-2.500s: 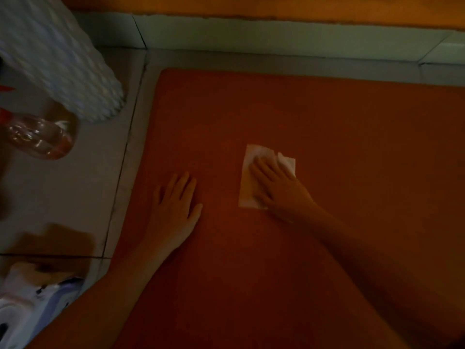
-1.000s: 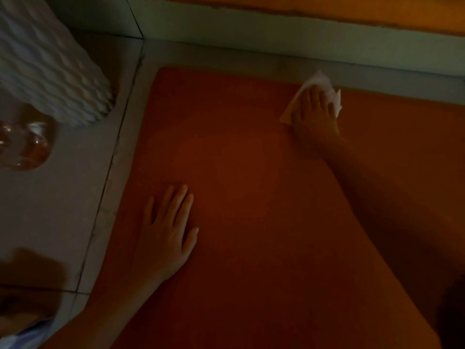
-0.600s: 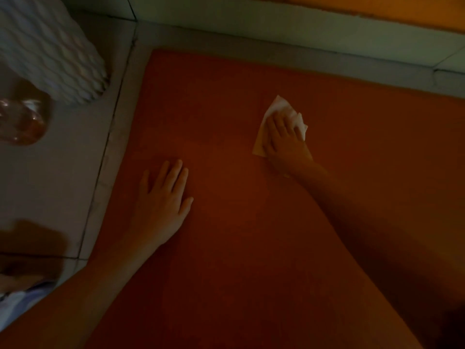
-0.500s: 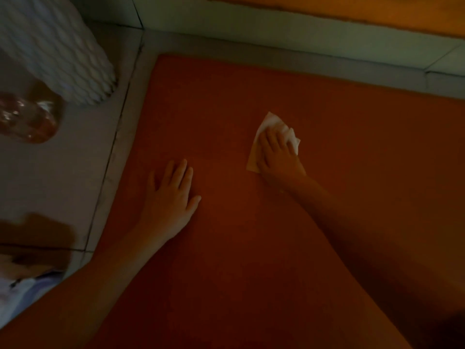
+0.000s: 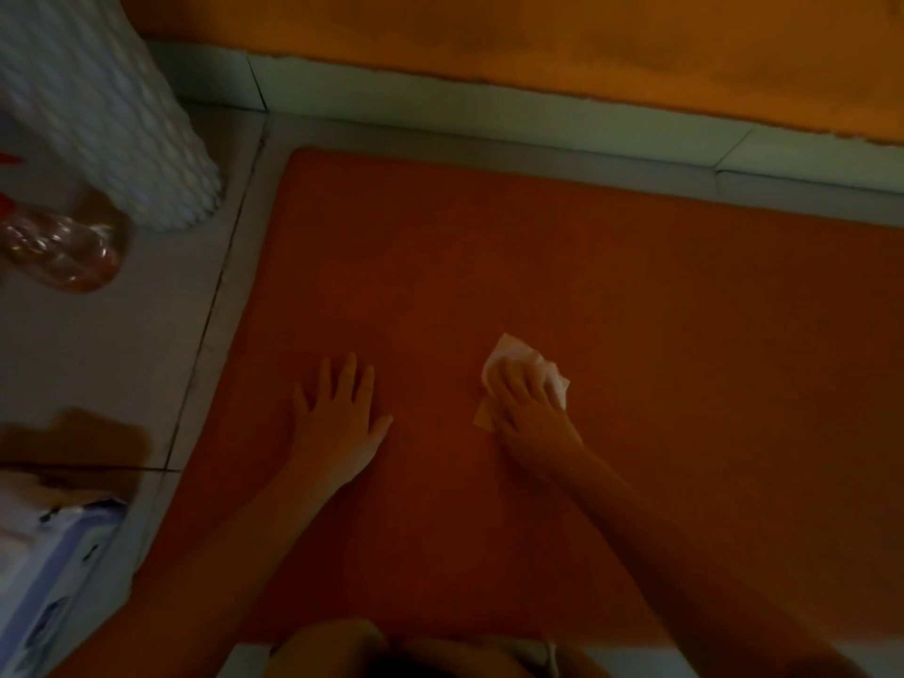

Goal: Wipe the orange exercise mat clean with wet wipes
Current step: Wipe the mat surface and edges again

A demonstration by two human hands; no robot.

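Under the right hand [image 5: 531,411], pressed flat against the orange mat [image 5: 660,310]: a white wipe [image 5: 508,357], crumpled, with one corner poking out beyond the fingertips and a duller edge showing on the thumb side. Fingers straight and close together on top of it, pushing down rather than curling round it (palm down, wrist low to the mat). Just left of that hand, apart from both it and the wipe: the left hand [image 5: 337,418], spread open, palm down on bare mat, holding nothing. Beyond the fingertips of both hands, a wide stretch of mat up to its far edge, then a narrow strip of grey floor [image 5: 122,345], a pale skirting board [image 5: 489,110] and an orange wall [image 5: 538,36]. Further left of the left hand, past the mat's side edge, more grey floor tiles. On them, well apart from either hand, a clear plastic bottle [image 5: 58,252] and, just beside it, a white bumpy object [image 5: 122,115], too blurred to name. Back on the wrist side and far left, a white and pale-blue pack [image 5: 44,579], also blurred. Behind both forearms, closest to the body, bent knees [image 5: 332,648] at the mat's near edge, dim and hard to make out.
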